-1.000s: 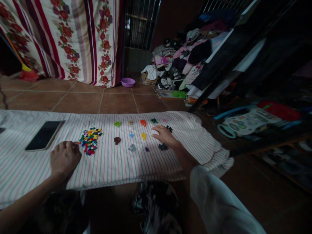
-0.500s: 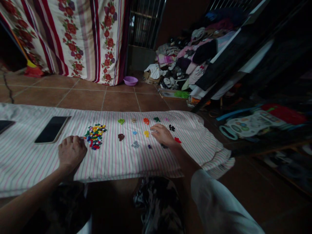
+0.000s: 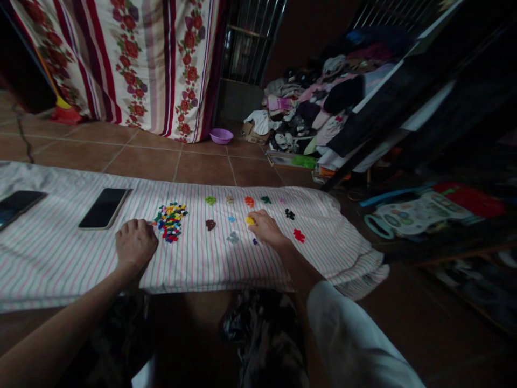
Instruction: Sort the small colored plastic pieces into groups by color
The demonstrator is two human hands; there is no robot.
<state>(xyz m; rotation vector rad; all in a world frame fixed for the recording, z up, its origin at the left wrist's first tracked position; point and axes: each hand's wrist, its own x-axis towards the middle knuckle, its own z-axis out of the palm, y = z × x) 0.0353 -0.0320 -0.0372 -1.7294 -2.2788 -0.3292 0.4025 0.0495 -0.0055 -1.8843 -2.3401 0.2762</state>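
Observation:
My left hand (image 3: 136, 241) rests palm down on the striped cloth, fingers curled under, just left of a mixed heap of small coloured pieces (image 3: 172, 221). What lies under those fingers is hidden. My right hand (image 3: 266, 229) reaches in from the right, its thumb and fingertips together at the small yellow pile (image 3: 250, 221). Whatever is in that pinch is too small to make out. Around it lie orange pieces (image 3: 249, 201), light blue pieces (image 3: 231, 219), grey pieces (image 3: 233, 237), dark purple pieces (image 3: 254, 241), red pieces (image 3: 299, 235) and black pieces (image 3: 290, 214).
Brown pieces (image 3: 210, 224), lime green pieces (image 3: 210, 200), beige pieces (image 3: 229, 199), dark green pieces (image 3: 265, 199) and pink pieces (image 3: 281, 200) sit farther off. Two phones, one nearer the heap (image 3: 104, 208) and another (image 3: 20, 206), lie left on the striped cloth (image 3: 194, 264).
The camera view has shifted, so the scene sits farther right. My right hand has moved left relative to the piles, onto the yellow one. My left hand stays beside the mixed heap.

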